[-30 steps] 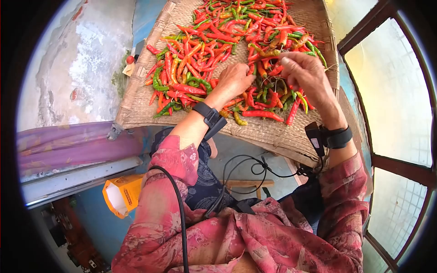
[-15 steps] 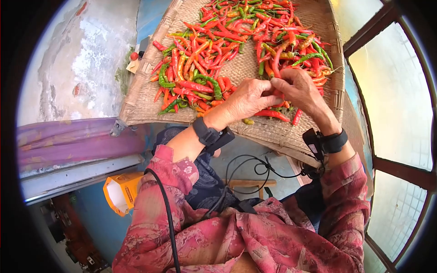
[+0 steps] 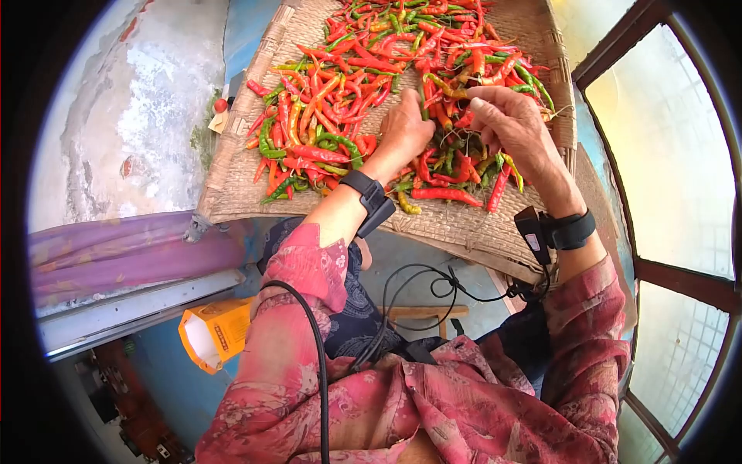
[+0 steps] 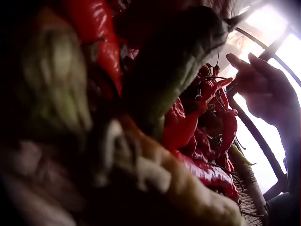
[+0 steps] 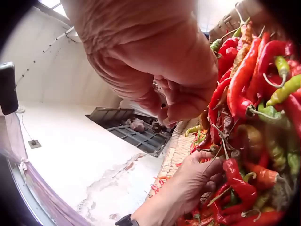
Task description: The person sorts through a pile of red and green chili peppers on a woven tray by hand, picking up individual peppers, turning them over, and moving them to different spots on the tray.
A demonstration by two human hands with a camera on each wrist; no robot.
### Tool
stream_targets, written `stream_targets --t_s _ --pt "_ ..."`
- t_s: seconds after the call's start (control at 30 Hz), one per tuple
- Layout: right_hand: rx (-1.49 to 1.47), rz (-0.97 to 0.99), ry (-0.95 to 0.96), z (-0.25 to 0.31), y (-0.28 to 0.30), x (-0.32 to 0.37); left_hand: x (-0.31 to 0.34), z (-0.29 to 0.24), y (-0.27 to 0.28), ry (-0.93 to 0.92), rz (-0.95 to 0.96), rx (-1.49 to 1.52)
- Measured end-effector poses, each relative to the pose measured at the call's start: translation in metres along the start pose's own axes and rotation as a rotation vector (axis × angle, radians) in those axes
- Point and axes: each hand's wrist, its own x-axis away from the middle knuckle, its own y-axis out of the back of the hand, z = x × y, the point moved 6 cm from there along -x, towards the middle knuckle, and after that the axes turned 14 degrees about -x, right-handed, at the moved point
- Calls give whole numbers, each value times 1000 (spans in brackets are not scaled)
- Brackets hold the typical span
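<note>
Found peppers (image 3: 443, 117) between both hands, nearer the left hand (image 3: 406, 130), curled with its hold unclear; saw the right hand (image 3: 519, 130) beside them, narrowly parted, apparently empty.

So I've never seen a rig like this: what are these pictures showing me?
There is no robot here, just a person's two bare hands. The wide picture looks down from a camera on the head; the dark close-up comes from the left wrist, and the other from the right wrist. Red, green and orange peppers lie on a woven tray. The left hand is in among them, though whether it grips one is unclear. The right hand, fingers bent, is above them, holding nothing visible.
</note>
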Motion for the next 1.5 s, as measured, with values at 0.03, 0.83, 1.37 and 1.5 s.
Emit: stream_targets --t_s 0.03,0.83,1.37,1.5 --pt "52 28 -2 0 -3 -1 -2 8 -1 68 -52 55" --pt "2 -38 89 16 12 -3 5 3 12 157 335 721" --pt "249 -44 232 10 3 0 -18 4 -17 2 144 113" --pt "301 -30 206 11 -6 7 -7 13 -9 163 521 576"
